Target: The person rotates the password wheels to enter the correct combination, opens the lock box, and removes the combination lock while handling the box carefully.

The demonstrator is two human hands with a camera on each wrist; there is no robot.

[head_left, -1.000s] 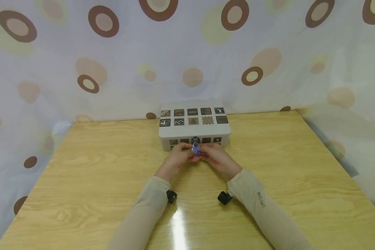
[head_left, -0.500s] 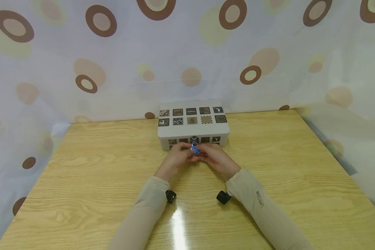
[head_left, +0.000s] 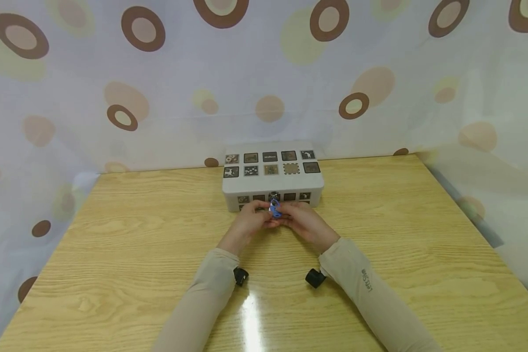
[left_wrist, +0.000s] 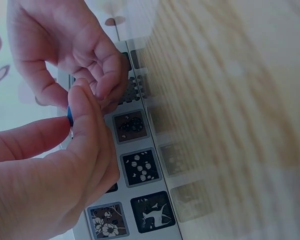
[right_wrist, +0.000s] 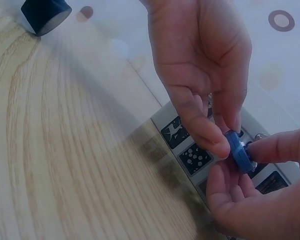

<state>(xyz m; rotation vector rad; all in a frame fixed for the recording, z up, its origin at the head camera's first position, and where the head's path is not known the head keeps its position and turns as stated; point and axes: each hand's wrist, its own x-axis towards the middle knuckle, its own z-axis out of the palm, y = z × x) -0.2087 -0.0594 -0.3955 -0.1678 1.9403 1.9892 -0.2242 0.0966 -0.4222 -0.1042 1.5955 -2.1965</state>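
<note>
A white box (head_left: pixel 255 185) with dark square pictures stands on the table, its lid down. Just in front of its metal clasp (head_left: pixel 274 195), both hands meet around a small blue padlock (head_left: pixel 275 210). My left hand (head_left: pixel 249 221) pinches the padlock from the left between thumb and fingers. From the other side, my right hand (head_left: pixel 306 221) grips it, its thumb near the silver metal part in the right wrist view. Fingers hide much of the blue body (right_wrist: pixel 239 152). Whether the padlock is hooked through the clasp, I cannot tell.
The wooden table (head_left: pixel 136 254) extends to both sides and in front of the box. Behind it hangs a pale curtain (head_left: pixel 246 73) with brown circles. Black wrist cameras (head_left: pixel 241 276) sit inside each sleeve.
The blue padlock has turned slightly between the fingers. Both hands keep their place at the box front, and the head view has shifted a little.
</note>
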